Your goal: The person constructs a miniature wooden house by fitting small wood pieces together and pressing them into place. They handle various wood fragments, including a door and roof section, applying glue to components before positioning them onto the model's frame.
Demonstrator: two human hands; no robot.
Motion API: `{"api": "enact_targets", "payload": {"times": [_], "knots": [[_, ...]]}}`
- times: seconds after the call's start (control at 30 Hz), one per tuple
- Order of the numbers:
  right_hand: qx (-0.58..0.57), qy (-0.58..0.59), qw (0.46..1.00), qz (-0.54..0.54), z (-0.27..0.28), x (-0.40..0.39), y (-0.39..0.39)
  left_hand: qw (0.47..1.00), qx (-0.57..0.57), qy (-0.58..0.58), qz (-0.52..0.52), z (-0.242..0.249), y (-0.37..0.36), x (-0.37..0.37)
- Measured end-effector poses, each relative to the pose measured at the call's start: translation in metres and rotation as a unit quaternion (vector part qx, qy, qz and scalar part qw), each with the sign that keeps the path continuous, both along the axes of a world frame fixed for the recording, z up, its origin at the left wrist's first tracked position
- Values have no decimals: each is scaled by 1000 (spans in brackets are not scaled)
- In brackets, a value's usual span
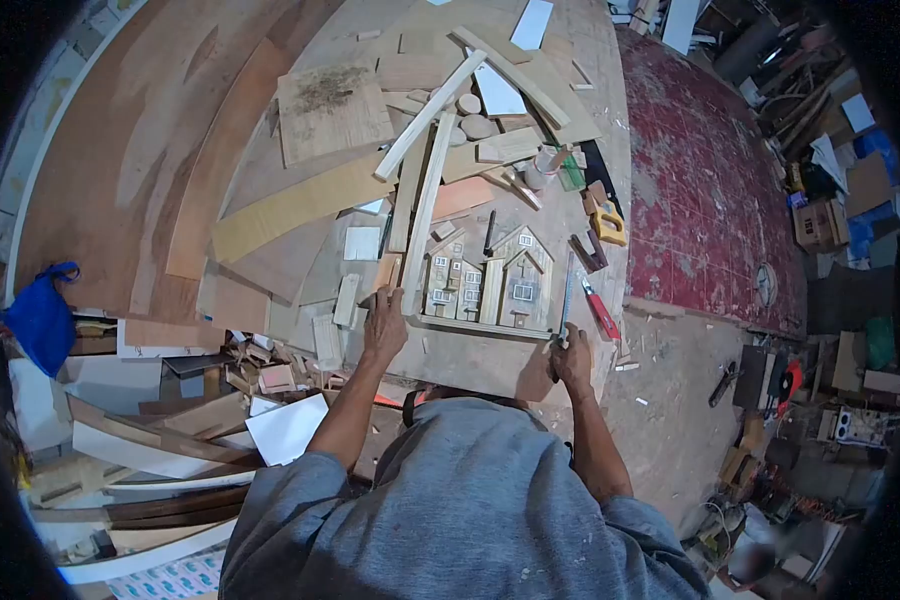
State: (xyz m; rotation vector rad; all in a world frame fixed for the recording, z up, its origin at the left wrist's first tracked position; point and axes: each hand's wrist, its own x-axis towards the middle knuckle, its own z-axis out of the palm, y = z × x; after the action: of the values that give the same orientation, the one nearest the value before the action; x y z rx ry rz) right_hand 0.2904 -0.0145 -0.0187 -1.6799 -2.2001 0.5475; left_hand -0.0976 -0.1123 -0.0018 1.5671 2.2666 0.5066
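Observation:
My left hand (383, 320) is closed beside the lower end of a long wooden strip (432, 190). A thin brown stick (396, 272) shows at its fingertips; I cannot make out its kind. My right hand (572, 358) is closed around the dark handle of a tool with a narrow metal blade (567, 295), which points away from me along the right side of a small wooden house model (518, 285). House-shaped pieces with light windows lie to its left. A wooden strip (485, 328) runs along their bottom edge between my hands. A dark marker-like stick (490, 232) lies above the houses.
A red utility knife (600, 312) and a yellow-handled tool (608, 224) lie at the table's right. Wood offcuts, a stained square board (335, 112) and a jar (544, 167) are further back. Large plywood sheets (120, 180) stand left; scrap wood fills the lower left.

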Motion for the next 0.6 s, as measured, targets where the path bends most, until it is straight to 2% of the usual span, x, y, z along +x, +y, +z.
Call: {"api": "enact_targets", "payload": {"times": [0.03, 0.1, 0.17, 0.23, 0.3, 0.37, 0.4, 0.43, 0.47, 0.5, 0.53, 0.6], "knots": [[1, 0, 1000, -4, 5, -7, 0, 1000, 3, 22, -20, 2, 2, -1], [-101, 12, 994, -38, 16, -15, -2, 998, 7, 43, -45, 5, 4, -3], [-100, -5, 994, -36, 24, -21, -3, 992, 42, 73, -97, 7, 3, -4], [-100, -19, 994, -29, 27, -26, -6, 992, 41, 54, -110, 15, 1, 0], [-16, -97, 995, 27, 32, -31, -4, 991, 43, 36, -120, 14, 3, 2], [-22, -99, 994, 29, 37, -37, -1, 995, 24, -49, -86, 3, 9, 4], [-29, -104, 994, 32, 37, -39, 1, 995, 25, -47, -88, 1, 12, 6], [-28, -102, 994, 30, 31, -39, 5, 995, 23, -84, -47, -2, 18, 10], [-18, -78, 997, 24, 25, -41, 11, 993, 21, -120, -6, -4, 24, 14], [-8, -53, 998, 18, 13, -40, 17, 993, 21, -118, -7, -11, 31, 17], [-9, -51, 999, 17, 4, -39, 23, 988, 60, -139, 14, -17, 38, 20], [-6, 38, 999, -9, -16, -37, 38, 982, 98, -158, 34, -22, 50, 23]]}}
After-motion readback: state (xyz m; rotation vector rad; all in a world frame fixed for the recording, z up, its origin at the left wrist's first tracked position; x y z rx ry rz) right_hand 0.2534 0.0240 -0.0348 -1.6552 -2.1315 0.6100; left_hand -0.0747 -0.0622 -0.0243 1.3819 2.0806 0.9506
